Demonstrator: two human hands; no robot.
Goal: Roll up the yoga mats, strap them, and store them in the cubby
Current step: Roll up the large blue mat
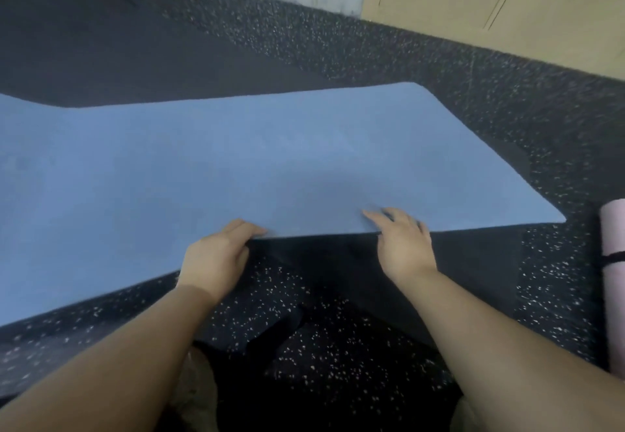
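Two arms come in from the bottom of the picture, one on each side. Both arms are bare all the way down, with no sleeves showing. The left hand (216, 255) has no ring, no watch and no glove. The right hand (404, 245) is bare too, and its wrist has no band. The fingers look short and round (the picture is a bit blurry there, so nails are hard to see). Low down between the arms there is something dark, and it may be clothing, but that is hard to tell.
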